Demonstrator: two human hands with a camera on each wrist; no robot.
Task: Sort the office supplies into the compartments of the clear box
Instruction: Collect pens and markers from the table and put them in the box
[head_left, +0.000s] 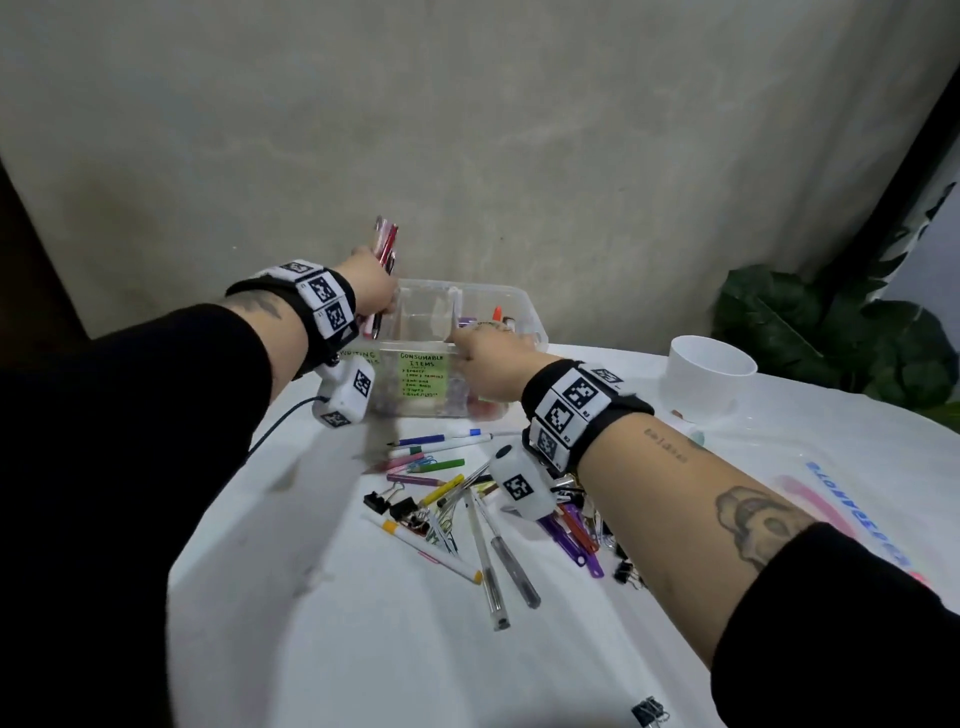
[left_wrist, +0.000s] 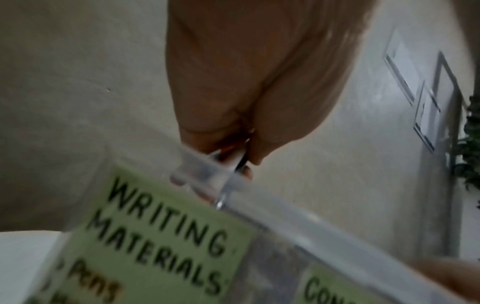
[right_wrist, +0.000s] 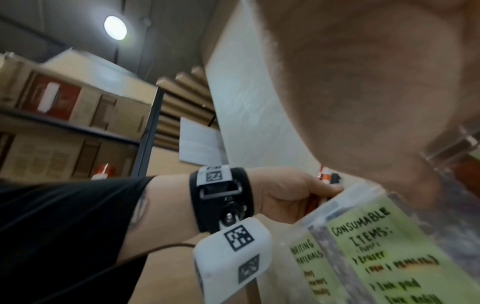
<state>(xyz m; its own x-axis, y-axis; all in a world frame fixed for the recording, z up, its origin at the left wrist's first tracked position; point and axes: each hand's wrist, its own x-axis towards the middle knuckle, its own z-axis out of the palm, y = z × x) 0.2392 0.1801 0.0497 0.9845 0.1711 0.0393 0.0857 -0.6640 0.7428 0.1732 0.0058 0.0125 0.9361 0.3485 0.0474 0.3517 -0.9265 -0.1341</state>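
Head view: left hand (head_left: 371, 288) clutches a bundle of pens (head_left: 385, 244) upright over the clear box (head_left: 524, 306) at the worktop's (head_left: 322, 623) far edge; the right hand (head_left: 485, 358) rests on the front rim, its grip unclear. Left wrist view: fingers (left_wrist: 275, 131) curl round the pens, tips just inside the "Writing Materials" label's (left_wrist: 161, 236) compartment; best lowered together before letting go. Right wrist view: see-through walls with green labels (right_wrist: 384, 253).

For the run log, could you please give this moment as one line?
left hand: grips pens over writing compartment | right hand: on clear box front rim | loose supplies unsorted
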